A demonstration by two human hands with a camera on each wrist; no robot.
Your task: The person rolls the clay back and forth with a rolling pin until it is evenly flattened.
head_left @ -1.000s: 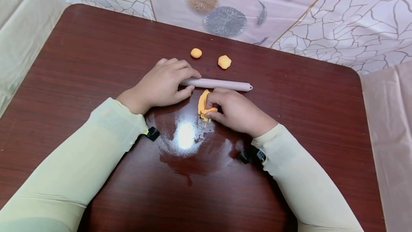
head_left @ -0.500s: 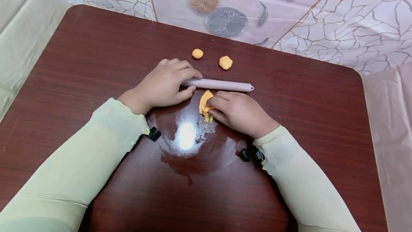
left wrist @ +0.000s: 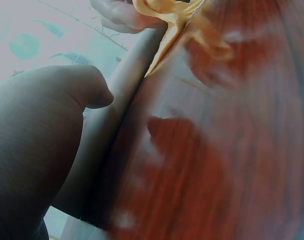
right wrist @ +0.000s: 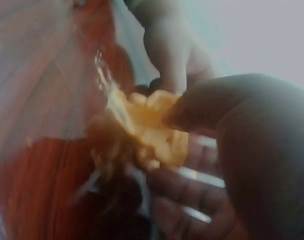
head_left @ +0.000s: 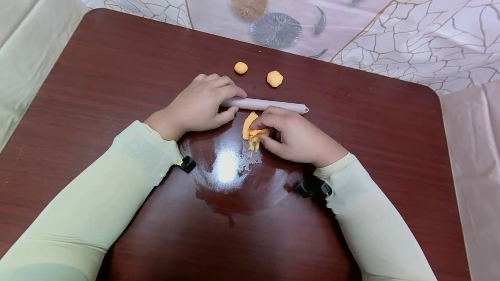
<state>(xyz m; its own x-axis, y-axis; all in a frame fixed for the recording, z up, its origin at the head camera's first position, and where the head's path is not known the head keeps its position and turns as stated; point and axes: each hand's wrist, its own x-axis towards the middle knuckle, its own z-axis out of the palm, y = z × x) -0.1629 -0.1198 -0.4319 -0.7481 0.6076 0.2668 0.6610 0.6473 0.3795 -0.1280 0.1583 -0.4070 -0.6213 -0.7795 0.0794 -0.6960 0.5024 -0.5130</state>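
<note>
Left hand [head_left: 197, 105] is lying over the left end of the rolling pin [head_left: 269, 105], fingers curled round it, pinning it to the table [head_left: 97, 77]. Right hand [head_left: 297, 138] is pinching the flattened orange dough [head_left: 250, 129] just in front of the pin, beside a floury patch [head_left: 226, 168]. Two dough balls [head_left: 241, 68] are sitting behind the pin, apart.

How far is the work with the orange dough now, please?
Seemingly done: one piece is flattened and flour is spread on the table. In hand: the right hand pinches and peels that flattened dough up, while the left hand grips the rolling pin. Left: two dough balls lie unrolled behind the pin.
</note>
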